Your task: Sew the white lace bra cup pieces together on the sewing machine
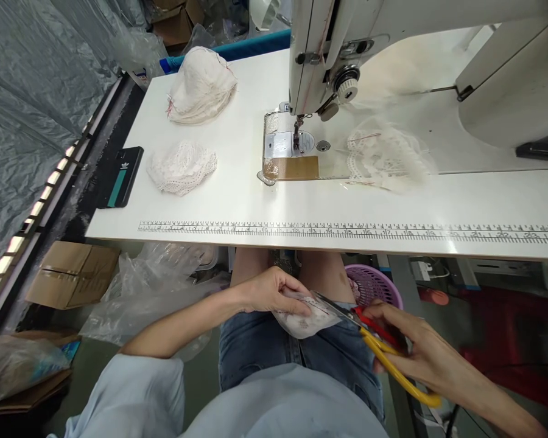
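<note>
Below white sewing desk (237, 201) front edge | left hand (267, 292) pinching small white lace fabric piece (301, 319) | right hand (406, 344) gripping yellow-handled scissors (383, 353), blades at fabric

The ruler strip (347, 231) runs along the near edge of the white desk (237, 194) and carries printed graduation marks with numerals. The numerals rise from left to right. Those on the left part are too small to read with certainty; legible values run from about 12 through 24 at the right edge of the view.

The dark phone case (120, 177) lies at the left edge of the desk. It bears a small white trefoil logo with a short brand word beneath it, which reads as "adidas".
</note>
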Tool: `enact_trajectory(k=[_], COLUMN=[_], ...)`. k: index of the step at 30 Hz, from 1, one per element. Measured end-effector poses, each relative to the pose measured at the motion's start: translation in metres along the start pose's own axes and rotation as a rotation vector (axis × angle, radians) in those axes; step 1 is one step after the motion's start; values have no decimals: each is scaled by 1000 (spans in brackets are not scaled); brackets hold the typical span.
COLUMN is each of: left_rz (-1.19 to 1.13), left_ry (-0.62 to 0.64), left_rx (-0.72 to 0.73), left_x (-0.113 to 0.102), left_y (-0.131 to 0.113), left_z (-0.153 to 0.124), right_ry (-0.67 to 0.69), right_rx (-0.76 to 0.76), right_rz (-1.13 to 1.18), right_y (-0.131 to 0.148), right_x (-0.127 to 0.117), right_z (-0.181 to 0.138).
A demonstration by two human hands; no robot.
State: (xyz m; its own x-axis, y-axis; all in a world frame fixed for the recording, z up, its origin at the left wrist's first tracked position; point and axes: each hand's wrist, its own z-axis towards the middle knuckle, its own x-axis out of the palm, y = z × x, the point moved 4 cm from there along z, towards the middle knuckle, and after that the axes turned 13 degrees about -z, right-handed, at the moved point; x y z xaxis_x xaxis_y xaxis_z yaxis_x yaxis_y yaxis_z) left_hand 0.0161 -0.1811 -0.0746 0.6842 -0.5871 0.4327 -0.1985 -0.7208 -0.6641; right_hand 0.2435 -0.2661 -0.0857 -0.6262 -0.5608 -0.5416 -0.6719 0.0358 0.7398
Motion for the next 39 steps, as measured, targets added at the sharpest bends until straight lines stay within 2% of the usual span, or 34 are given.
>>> enact_trajectory(k=[4,10,16,22,27,31,36,39], left_rz=[51,121,108,95,73,17,18,34], left_ry=[1,28,0,-36,-100,-71,7,-9], left_rx=[21,50,52,98,75,46,65,66], left_x=[-1,0,-2,3,1,1,6,8], left_y=[-3,-3,3,1,4,5,0,-2], left_z=[-2,-5,-4,-2,-4,-5,-6,-6], right_ry=[-65,-108,-197,-168,-211,-233,-182,-180], right_rx=[38,15,13,-16,12,48,49,54], right_rz=[131,206,330,467,527,532,569,566], right_y=[1,22,38,56,54,53,54,54], right_x=[-1,-2,0,14,20,18,20,22], right_z=[2,17,32,48,51,50,51,52])
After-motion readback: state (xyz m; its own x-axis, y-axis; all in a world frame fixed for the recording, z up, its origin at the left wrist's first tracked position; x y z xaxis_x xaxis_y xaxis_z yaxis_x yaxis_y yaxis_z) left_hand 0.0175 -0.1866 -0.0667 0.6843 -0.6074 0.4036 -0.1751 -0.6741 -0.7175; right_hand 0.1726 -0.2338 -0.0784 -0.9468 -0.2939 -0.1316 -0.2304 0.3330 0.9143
